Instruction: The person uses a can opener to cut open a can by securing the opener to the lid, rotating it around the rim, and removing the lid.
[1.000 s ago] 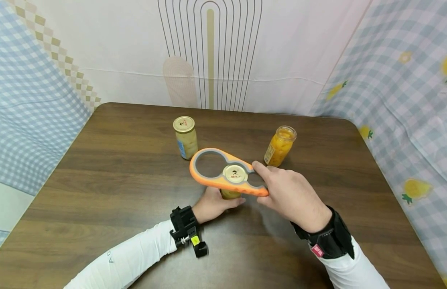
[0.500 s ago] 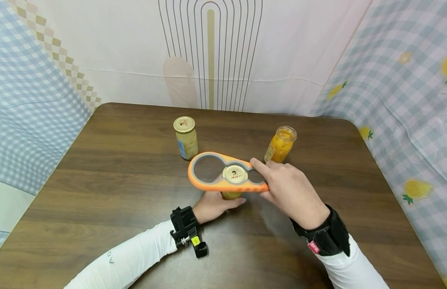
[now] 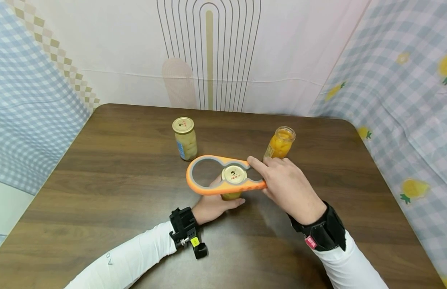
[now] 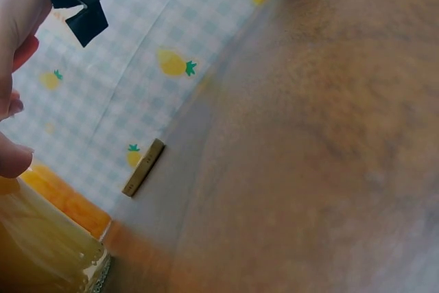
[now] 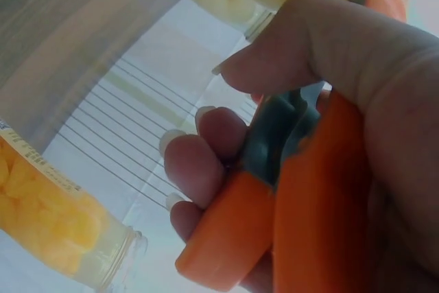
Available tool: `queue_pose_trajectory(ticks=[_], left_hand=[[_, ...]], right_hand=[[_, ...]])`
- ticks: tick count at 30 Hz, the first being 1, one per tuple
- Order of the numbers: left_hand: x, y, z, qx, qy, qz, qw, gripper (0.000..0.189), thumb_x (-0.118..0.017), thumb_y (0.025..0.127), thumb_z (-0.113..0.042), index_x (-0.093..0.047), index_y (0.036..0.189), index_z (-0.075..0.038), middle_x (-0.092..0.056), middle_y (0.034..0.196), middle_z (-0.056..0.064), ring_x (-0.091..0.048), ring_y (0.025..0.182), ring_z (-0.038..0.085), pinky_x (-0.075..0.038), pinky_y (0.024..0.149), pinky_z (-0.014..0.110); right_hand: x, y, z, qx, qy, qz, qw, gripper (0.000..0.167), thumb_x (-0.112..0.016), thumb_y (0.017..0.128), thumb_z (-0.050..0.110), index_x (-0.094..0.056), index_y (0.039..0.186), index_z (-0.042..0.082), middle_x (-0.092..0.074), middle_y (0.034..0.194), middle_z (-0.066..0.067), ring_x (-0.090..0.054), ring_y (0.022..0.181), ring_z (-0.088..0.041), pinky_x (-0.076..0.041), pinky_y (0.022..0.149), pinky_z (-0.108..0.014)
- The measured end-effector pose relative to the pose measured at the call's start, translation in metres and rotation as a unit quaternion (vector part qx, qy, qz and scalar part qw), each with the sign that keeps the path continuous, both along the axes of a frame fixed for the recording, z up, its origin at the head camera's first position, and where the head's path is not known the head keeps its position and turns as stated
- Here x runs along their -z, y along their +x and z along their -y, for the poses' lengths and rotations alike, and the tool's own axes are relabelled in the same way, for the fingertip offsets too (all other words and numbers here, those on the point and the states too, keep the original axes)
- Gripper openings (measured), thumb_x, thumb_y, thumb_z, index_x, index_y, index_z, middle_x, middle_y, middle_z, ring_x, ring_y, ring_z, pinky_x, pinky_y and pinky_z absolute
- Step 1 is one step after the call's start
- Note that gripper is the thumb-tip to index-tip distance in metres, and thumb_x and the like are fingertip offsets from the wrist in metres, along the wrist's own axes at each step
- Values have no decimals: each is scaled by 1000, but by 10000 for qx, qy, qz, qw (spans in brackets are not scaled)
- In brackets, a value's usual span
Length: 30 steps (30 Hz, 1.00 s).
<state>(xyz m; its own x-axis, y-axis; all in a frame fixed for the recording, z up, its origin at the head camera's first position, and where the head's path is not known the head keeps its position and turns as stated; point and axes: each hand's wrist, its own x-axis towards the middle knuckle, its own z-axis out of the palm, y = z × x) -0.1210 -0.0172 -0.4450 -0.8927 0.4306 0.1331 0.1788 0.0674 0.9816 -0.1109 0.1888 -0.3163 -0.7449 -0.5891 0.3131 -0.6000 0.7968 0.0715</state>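
Observation:
Upright at mid-table is a jar with a gold lid, held low down by my left hand, its thumb in front. Around the lid sits an orange jar opener with grey inner edges. My right hand grips its two handles; the right wrist view shows fingers curled round the orange handles. The left wrist view catches the jar's glass side with pale yellow contents; my left hand's fingers are out of that view.
Back left stands another lidded jar. A lidless jar of orange-yellow fruit stands beyond my right hand. A small flat gold-brown object lies on the wooden table in the left wrist view. Patterned cloths hang around the table.
The opener has turned counterclockwise around the lid: its looped end came nearer to me, the handles went slightly away with my right hand. My left hand and the jar stayed in place.

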Motion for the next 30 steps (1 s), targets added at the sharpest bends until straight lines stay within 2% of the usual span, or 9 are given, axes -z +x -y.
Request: queue_pose_trajectory(ticks=[8,13,20,25,30], left_hand=[[0,0,0,58,167,-209,9996,67,-82,85,-9,-49,143,-17,-60,137,1,-57,123,14,-46,109,29],[0,-1,-2,99,342,-132,9993,77,-82,83,-3,-43,148,-19,-57,143,-2,-53,130,11,-42,113,26],[-1,-3,-3,332,346,-594,9971,87,-80,84,0,-33,155,-19,-47,154,-1,-45,142,15,-37,119,29],[-1,-2,-2,292,268,-424,9983,87,-80,85,-2,-33,155,-22,-48,154,-5,-46,141,12,-37,118,27],[0,-3,-3,309,300,-393,9983,85,-79,85,-1,-35,154,-20,-50,153,-2,-46,142,14,-36,119,29]], right_hand=[[0,-9,-2,-221,-42,-26,9997,67,-85,70,1,-59,130,14,-58,83,-4,-59,81,-24,-49,77,-37],[1,-15,-2,-293,-102,159,9994,66,-83,72,-2,-58,131,16,-56,85,-3,-56,82,-23,-48,79,-37],[2,-20,0,-415,-121,206,9989,66,-80,72,-7,-60,129,17,-57,88,-2,-57,85,-23,-48,83,-38],[3,-24,1,-465,-51,114,9988,67,-82,70,-9,-61,129,16,-58,90,-3,-58,87,-24,-48,85,-38],[3,-28,2,-512,-93,53,9986,67,-79,69,-13,-62,128,13,-63,94,-4,-60,91,-25,-49,89,-39]])
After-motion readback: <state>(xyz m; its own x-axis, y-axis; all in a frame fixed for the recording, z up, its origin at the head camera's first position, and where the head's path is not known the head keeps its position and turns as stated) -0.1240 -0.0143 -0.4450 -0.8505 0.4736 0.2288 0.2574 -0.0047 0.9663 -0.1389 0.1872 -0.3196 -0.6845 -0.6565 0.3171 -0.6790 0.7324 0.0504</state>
